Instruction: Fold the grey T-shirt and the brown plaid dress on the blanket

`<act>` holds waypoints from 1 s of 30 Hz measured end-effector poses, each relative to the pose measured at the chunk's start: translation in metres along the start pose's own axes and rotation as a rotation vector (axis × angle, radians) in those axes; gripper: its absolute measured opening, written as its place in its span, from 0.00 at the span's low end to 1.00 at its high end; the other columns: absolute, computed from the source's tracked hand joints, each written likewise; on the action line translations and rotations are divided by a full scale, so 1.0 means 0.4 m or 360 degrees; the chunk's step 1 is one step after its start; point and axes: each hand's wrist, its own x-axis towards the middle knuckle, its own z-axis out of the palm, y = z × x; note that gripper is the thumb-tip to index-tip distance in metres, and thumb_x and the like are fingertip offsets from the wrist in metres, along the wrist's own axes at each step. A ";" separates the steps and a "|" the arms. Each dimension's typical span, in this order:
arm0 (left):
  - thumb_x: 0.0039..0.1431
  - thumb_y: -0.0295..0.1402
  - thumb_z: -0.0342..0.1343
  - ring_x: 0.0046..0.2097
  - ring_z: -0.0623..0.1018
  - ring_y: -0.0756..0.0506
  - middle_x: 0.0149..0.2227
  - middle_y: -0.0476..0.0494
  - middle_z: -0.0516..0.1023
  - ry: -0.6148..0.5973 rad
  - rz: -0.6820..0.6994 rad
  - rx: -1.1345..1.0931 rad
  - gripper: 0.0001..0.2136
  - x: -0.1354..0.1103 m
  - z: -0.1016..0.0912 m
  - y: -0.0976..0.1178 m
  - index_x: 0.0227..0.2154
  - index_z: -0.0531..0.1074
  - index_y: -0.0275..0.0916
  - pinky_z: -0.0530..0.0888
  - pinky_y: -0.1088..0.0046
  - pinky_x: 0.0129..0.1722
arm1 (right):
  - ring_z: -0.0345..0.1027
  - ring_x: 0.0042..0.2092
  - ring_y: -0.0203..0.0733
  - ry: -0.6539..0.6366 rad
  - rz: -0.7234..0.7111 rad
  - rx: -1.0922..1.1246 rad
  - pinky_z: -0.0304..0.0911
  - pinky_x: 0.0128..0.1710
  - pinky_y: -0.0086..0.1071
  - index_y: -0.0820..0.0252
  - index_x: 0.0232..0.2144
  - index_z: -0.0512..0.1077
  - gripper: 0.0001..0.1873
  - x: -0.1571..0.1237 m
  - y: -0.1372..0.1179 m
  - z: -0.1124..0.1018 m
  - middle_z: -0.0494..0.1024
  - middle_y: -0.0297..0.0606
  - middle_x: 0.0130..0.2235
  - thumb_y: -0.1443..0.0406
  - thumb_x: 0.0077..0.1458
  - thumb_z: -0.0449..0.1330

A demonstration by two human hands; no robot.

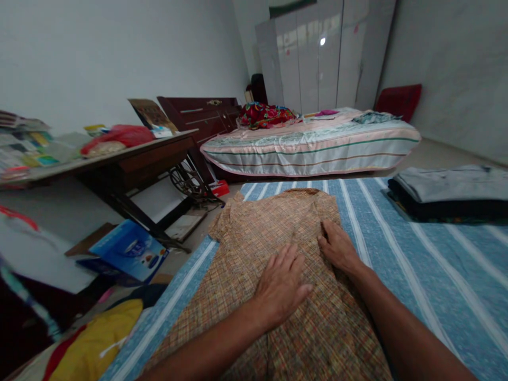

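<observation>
A brown checked shirt lies spread out on a blue and white striped sheet, its neckline at the far end and a short sleeve sticking out on the left. Flat on the middle of the cloth rests my left hand, fingers stretched out and holding nothing. My right hand is at the shirt's right edge, near the shoulder. Its fingers are bent and closed on the fabric there; the fingertips are partly hidden. The shirt's near end runs out of view under my forearms.
Folded clothes are stacked at the right. Beyond stands another bed with a red floral bundle. At the left are a cluttered sewing table, a blue box and yellow cloth.
</observation>
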 end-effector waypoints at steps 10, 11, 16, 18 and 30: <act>0.58 0.52 0.45 0.66 0.46 0.31 0.66 0.32 0.48 -0.0321 -0.0271 0.0032 0.31 0.010 -0.017 0.020 0.61 0.56 0.41 0.48 0.46 0.62 | 0.58 0.54 0.50 -0.0077 -0.0011 -0.0207 0.53 0.54 0.42 0.68 0.55 0.61 0.24 -0.010 -0.015 0.000 0.68 0.51 0.52 0.66 0.58 0.46; 0.58 0.52 0.45 0.66 0.48 0.31 0.66 0.31 0.51 -0.0275 -0.0272 0.0053 0.31 0.016 -0.022 0.024 0.60 0.58 0.40 0.48 0.47 0.62 | 0.58 0.54 0.50 -0.0098 -0.0007 -0.0217 0.53 0.54 0.41 0.67 0.55 0.61 0.24 -0.009 -0.016 0.000 0.68 0.51 0.52 0.65 0.58 0.46; 0.61 0.46 0.44 0.66 0.50 0.38 0.66 0.34 0.50 -0.0041 -0.0070 0.0062 0.27 0.081 -0.021 0.025 0.59 0.58 0.36 0.50 0.56 0.63 | 0.58 0.53 0.50 -0.0114 0.0002 -0.0257 0.52 0.54 0.42 0.66 0.57 0.60 0.24 -0.009 -0.016 0.002 0.67 0.51 0.52 0.64 0.60 0.45; 0.61 0.47 0.43 0.67 0.49 0.38 0.67 0.34 0.48 -0.0101 -0.0064 0.0026 0.28 0.104 -0.007 0.021 0.60 0.55 0.35 0.51 0.55 0.63 | 0.57 0.54 0.50 -0.0111 -0.0005 -0.0257 0.52 0.54 0.41 0.66 0.57 0.61 0.24 -0.008 -0.016 0.001 0.67 0.50 0.52 0.64 0.61 0.44; 0.56 0.36 0.51 0.46 0.73 0.42 0.41 0.40 0.75 0.0330 -0.0586 -0.0549 0.12 0.141 -0.001 -0.056 0.40 0.71 0.37 0.67 0.68 0.48 | 0.57 0.54 0.49 -0.0143 0.0013 -0.0308 0.52 0.54 0.41 0.63 0.53 0.64 0.20 -0.009 -0.027 -0.007 0.67 0.49 0.51 0.63 0.61 0.45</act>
